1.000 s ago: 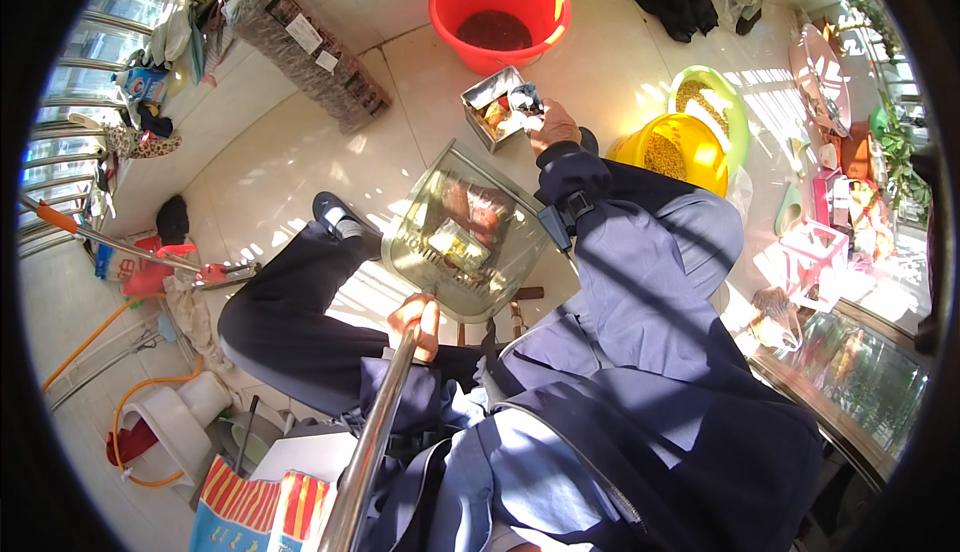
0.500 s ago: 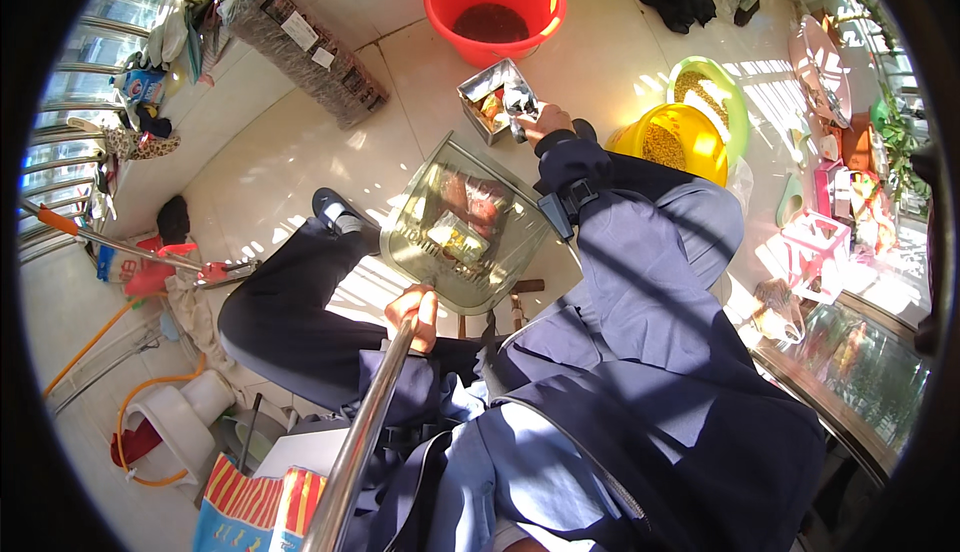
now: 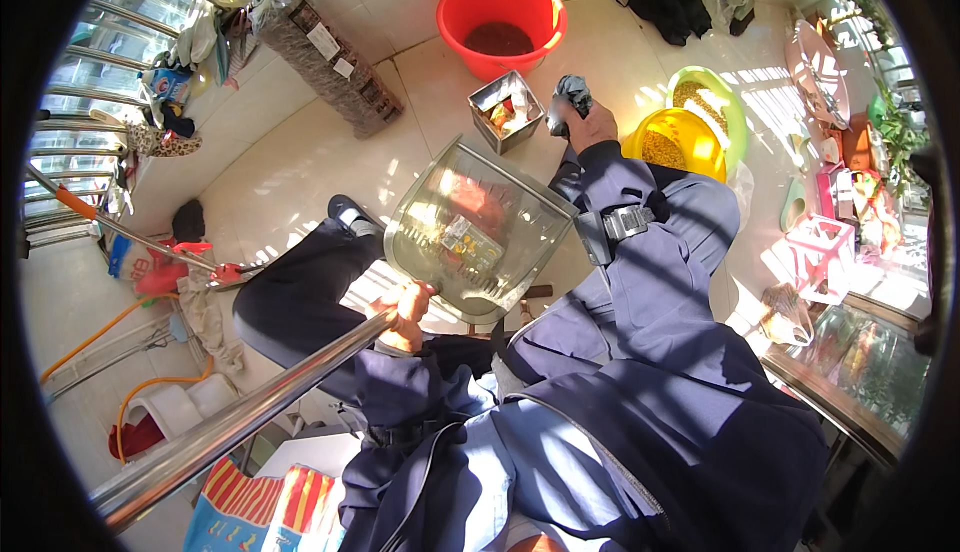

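My left hand (image 3: 404, 314) is closed round the shiny metal pole (image 3: 250, 410) of a grey see-through dustpan (image 3: 530, 212). Some red and yellow wrappers lie in the pan. My right hand (image 3: 594, 128), reaching forward, grips a crumpled dark grey cloth (image 3: 573, 94). Just left of that hand and apart from it stands a square metal tin (image 3: 520, 135), with red, yellow and white scraps inside.
Beyond the tin is a red basin (image 3: 548, 50) with dark contents. Yellow (image 3: 712, 148) and light green (image 3: 735, 102) basins of grain stand by my right knee. A wrapped block (image 3: 330, 62) leans at the far left. To the right are a pink basket (image 3: 815, 252) and glass tank (image 3: 865, 367).
My right hand has drawn the grey cloth away from the tin, to the right. My left hand has tilted the pole, its near end swinging left.
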The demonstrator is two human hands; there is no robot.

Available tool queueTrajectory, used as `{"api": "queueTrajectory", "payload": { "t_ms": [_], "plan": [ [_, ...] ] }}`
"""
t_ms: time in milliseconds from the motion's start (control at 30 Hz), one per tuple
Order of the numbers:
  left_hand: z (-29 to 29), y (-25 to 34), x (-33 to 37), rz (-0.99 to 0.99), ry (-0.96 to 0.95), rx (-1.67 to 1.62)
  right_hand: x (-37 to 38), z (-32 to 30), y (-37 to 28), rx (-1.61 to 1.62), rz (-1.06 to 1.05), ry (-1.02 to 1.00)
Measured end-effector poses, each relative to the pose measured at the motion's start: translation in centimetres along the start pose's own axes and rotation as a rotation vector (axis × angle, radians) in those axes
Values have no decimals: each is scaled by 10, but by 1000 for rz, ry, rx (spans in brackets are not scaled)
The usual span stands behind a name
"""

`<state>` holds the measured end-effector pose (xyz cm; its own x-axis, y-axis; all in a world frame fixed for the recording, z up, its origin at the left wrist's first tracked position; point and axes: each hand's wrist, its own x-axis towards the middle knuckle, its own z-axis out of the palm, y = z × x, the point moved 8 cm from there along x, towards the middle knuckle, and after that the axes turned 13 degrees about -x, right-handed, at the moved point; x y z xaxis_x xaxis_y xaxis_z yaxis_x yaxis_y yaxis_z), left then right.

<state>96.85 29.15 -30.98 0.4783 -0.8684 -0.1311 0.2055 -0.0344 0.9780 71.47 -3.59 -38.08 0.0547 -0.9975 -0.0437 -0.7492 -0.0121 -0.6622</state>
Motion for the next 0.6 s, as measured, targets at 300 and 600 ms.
{"api": "queueTrajectory", "payload": {
  "t_ms": [300,600],
  "plan": [
    [31,57,46,273,-38,-276,-21,-108,3,179,68,317],
    [61,35,86,-149,114,-679,-29,-140,18,482,80,420]
  ]
}}
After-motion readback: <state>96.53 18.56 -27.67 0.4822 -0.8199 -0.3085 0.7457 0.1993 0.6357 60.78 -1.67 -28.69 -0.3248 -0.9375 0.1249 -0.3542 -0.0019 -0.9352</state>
